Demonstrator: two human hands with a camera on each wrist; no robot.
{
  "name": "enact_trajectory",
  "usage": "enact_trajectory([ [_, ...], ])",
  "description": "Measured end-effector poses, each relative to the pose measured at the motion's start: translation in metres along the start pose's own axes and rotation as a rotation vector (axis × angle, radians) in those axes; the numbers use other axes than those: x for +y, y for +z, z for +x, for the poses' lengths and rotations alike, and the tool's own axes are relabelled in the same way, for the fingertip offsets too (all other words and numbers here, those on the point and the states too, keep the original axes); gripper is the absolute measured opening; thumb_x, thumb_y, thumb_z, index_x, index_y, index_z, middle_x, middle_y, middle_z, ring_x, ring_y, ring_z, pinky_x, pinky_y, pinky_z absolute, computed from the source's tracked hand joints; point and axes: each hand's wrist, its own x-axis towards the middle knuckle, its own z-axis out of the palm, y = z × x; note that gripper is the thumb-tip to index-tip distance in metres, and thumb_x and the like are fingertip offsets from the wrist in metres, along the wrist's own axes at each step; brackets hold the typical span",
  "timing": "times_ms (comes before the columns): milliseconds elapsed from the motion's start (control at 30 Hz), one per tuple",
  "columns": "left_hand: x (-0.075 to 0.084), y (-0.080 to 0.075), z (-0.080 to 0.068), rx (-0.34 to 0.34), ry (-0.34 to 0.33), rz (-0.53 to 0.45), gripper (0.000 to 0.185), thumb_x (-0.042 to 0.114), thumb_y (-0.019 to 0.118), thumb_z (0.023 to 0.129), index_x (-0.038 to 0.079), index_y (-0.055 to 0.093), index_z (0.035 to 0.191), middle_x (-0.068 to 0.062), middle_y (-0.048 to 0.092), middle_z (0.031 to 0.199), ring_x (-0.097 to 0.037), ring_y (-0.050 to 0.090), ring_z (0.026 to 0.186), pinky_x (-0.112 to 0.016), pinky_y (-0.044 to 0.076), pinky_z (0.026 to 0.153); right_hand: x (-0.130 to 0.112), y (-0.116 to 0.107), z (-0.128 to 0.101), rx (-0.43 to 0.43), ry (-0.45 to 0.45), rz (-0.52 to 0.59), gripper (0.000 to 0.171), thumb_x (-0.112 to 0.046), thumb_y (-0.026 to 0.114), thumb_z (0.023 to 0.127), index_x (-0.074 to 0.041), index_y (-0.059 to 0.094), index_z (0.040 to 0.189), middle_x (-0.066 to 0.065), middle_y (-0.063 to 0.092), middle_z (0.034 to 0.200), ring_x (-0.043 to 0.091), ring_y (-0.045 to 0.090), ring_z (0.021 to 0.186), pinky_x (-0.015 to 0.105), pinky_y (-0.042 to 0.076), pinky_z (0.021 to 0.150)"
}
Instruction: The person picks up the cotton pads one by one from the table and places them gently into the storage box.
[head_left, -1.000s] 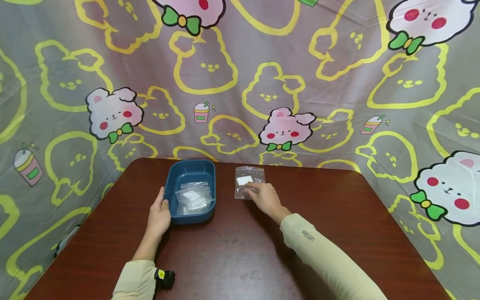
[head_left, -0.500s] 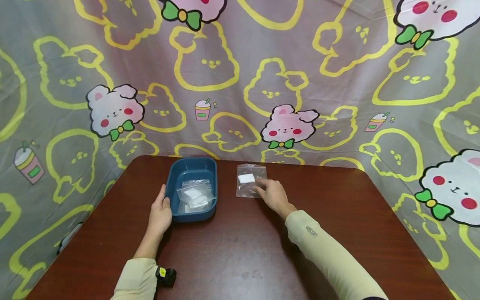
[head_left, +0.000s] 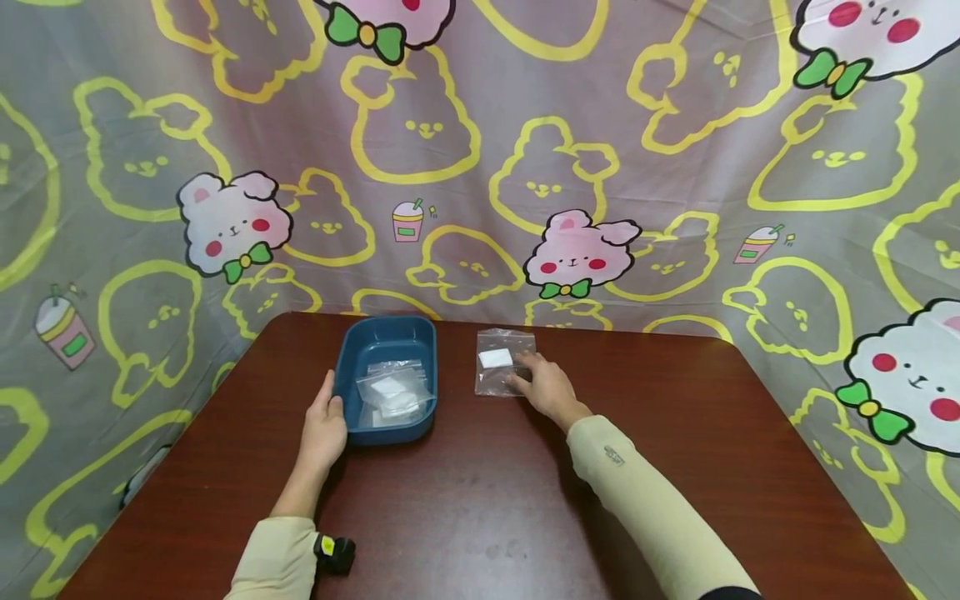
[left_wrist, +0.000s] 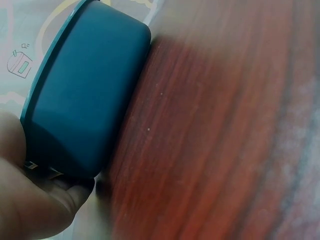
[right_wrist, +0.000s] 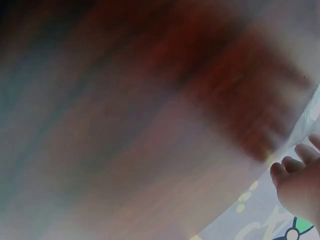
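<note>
In the head view, a blue tray [head_left: 386, 435] stands at the back left of the table, with several clear zip bags [head_left: 393, 392] holding white pieces inside it. My left hand [head_left: 324, 429] holds the tray's left side near its front corner. The left wrist view shows thumb and fingers [left_wrist: 77, 195] at the tray wall. To the right of the tray, a clear zip bag [head_left: 491, 382] lies flat with a white rectangular piece [head_left: 496, 358] in it. My right hand [head_left: 551, 387] is over that bag's right edge, its thumb and fingers apart.
The brown wooden table [head_left: 465, 508] reaches back to a grey curtain [head_left: 465, 125] printed with cartoon rabbits, which also hangs at both sides. A small black device [head_left: 335, 556] is strapped at the left sleeve.
My right hand has drawn back from the white piece to the bag's right edge. The white piece lies flatter and fully uncovered now. My left hand stays at the tray.
</note>
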Motion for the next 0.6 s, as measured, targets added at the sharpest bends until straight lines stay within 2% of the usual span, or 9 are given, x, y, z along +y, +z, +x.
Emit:
enact_trajectory([
  [167, -0.0008, 0.001, 0.0007, 0.009, 0.007, 0.005, 0.056, 0.009, 0.028, 0.11, 0.013, 0.01, 0.163, -0.01, 0.009, 0.167, -0.03, 0.006, 0.152, -0.048, 0.008, 0.122, 0.0011, 0.0014, 0.0005, -0.062, 0.013, -0.032, 0.061, -0.037, 0.065, 0.099, -0.008, 0.049, 0.15, 0.016, 0.037, 0.158, 0.038, 0.026, 0.147, 0.053, 0.03, 0.115],
  [267, -0.0008, 0.0016, 0.0008, 0.016, 0.011, 0.006, 0.056, 0.008, 0.028, 0.11, 0.013, 0.011, 0.163, -0.011, 0.01, 0.167, -0.03, 0.007, 0.152, -0.048, 0.009, 0.122, 0.0008, 0.0011, 0.0014, -0.08, 0.016, -0.052, 0.062, -0.037, 0.064, 0.1, -0.006, 0.046, 0.151, 0.018, 0.033, 0.159, 0.039, 0.024, 0.148, 0.055, 0.03, 0.114],
  [600, -0.001, 0.0024, 0.0005, 0.022, 0.014, 0.009, 0.056, 0.008, 0.029, 0.11, 0.013, 0.011, 0.162, -0.01, 0.01, 0.167, -0.029, 0.007, 0.152, -0.048, 0.009, 0.122, 0.0019, 0.0036, 0.0046, -0.123, 0.035, -0.088, 0.064, -0.039, 0.06, 0.101, -0.005, 0.043, 0.153, 0.02, 0.034, 0.159, 0.039, 0.024, 0.148, 0.053, 0.025, 0.117],
])
